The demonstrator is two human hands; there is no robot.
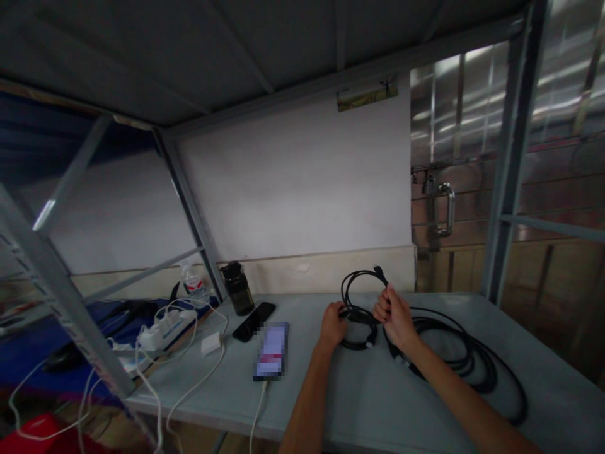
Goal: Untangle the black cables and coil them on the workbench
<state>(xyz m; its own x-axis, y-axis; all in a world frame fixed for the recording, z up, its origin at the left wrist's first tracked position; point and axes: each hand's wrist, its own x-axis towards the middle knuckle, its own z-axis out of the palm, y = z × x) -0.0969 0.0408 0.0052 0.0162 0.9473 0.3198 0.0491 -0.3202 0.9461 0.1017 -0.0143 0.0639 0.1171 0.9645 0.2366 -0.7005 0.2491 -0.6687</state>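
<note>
My left hand [333,325] is closed round a loosely coiled black cable [355,345], just above the grey tabletop [359,403]. A little to its right, my right hand [393,313] grips the same cable near one end, and the dark plug [379,272] sticks up past the fingers. Between the hands the cable forms a raised loop. Another bundle of thicker black cable [491,372] lies in wide coils on the table, partly behind my right forearm. Whether the two cables are joined cannot be made out.
Left of my hands lie a lit phone [273,350] with a white cord, a dark phone [254,321] and a white charger [211,343]. Behind them stands a dark bottle [237,289]. A white power strip [165,329] sits farther left by the metal frame post [184,208].
</note>
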